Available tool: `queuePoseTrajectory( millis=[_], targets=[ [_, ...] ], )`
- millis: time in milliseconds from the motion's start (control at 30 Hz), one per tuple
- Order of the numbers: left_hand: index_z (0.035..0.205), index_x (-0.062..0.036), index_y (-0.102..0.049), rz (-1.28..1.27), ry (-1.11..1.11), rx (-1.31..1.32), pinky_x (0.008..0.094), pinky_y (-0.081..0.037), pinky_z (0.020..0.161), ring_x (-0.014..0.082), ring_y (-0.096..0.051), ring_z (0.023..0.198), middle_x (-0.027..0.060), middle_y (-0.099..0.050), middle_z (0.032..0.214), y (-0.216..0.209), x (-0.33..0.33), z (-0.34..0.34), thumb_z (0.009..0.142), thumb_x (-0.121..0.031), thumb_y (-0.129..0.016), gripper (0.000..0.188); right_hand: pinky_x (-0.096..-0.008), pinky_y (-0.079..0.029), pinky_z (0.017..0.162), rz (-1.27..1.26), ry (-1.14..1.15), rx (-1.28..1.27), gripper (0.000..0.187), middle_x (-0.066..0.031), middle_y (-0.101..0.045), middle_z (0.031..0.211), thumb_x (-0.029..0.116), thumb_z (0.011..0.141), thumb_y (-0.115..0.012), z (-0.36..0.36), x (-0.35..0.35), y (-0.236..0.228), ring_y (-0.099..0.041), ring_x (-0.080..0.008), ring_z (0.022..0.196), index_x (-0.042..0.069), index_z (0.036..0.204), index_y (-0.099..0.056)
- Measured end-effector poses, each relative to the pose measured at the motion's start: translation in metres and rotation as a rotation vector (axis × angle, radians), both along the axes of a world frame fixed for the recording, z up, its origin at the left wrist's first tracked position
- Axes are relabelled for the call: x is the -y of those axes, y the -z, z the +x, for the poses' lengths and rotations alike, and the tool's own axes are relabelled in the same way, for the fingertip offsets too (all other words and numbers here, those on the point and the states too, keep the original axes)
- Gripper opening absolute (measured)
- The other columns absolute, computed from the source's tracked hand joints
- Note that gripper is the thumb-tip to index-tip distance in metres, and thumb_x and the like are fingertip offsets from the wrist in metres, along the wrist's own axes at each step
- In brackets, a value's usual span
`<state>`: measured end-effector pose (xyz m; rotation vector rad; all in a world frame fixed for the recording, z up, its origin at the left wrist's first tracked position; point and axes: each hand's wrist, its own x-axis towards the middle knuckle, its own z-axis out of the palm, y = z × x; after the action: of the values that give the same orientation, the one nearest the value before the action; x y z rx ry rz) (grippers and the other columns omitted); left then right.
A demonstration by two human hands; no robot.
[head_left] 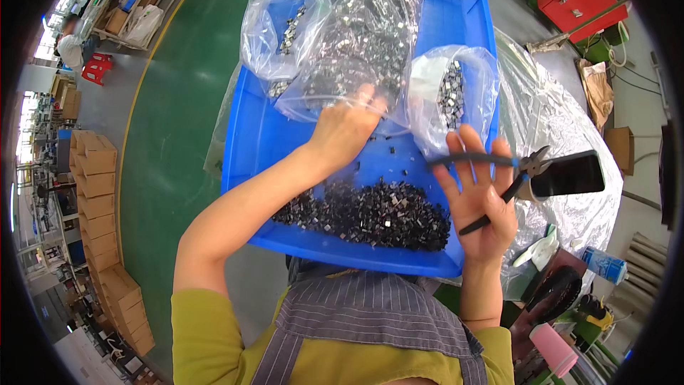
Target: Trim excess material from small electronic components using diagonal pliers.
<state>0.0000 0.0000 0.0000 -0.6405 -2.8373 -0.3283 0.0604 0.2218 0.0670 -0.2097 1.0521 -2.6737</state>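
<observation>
Clear plastic bag point(377, 14), big and packed with small dark and silvery parts, lies at 12 o'clock in the blue tray point(266, 139) before me. My left hand point(345, 132) is at its 6 o'clock end, fingers curled and touching the plastic; whether they pinch it, I cannot tell. Beside the big bag sit two smaller ones with parts in them, an open bag point(254, 36) at its 9 o'clock and a whitish bag point(427, 85) at its 4 o'clock. Loose black parts point(363, 217) heap at the tray's 6 o'clock, nearest my body. My right hand point(479, 196), over the tray's 4 o'clock side, has its palm toward me and fingers spread, loosely holding pliers point(531, 166), my thumb over one handle and the other across my fingers. A flat black rectangular thing point(573, 173) is just past their head at 3 o'clock. Farther off, a white glove point(539, 248) and a blue can point(604, 264) lie toward 4 o'clock, and cardboard boxes point(96, 207) line the green floor point(178, 114) at 9.
</observation>
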Motion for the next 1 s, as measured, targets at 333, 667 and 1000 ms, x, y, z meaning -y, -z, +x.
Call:
queuePoseTrajectory(
  millis=[333,667,1000],
  targets=[
    [0.092,-0.0034,-0.054,0.176,-0.025,0.077,0.0405,-0.049,0.05,0.0332,-0.064,0.063,0.0135,-0.062,0.073,-0.023,0.003,0.015,0.087,-0.012,-0.057,0.01,-0.045,-0.047,0.089,0.181,-0.166,0.032,0.025,-0.016,-0.058,0.094,0.019,0.089,-0.059,0.006,-0.004,0.002,-0.057,-0.0261,0.089,0.003,0.106,-0.049],
    [0.111,0.0014,-0.055,1.069,0.089,0.468,0.0196,-0.046,0.053,0.0062,-0.056,0.059,0.0084,-0.063,0.084,-0.065,-0.016,0.076,0.092,0.001,-0.049,0.019,-0.0386,-0.041,0.084,1.369,-0.235,-0.295,0.034,-0.0142,-0.055,0.101,-0.006,0.077,-0.061,0.018,0.014,0.005,-0.052,-0.0332,0.095,0.001,0.109,-0.051],
    [0.114,0.0023,-0.052,1.033,0.085,0.39,0.0206,-0.051,0.052,0.0099,-0.064,0.06,0.0116,-0.067,0.088,-0.057,-0.024,0.083,0.085,0.007,-0.056,0.03,-0.0387,-0.039,0.093,1.237,-0.305,-0.174,0.04,-0.016,-0.052,0.113,-0.004,0.081,-0.06,0.021,0.013,0.004,-0.05,-0.0336,0.106,0.002,0.119,-0.046]
  ],
)
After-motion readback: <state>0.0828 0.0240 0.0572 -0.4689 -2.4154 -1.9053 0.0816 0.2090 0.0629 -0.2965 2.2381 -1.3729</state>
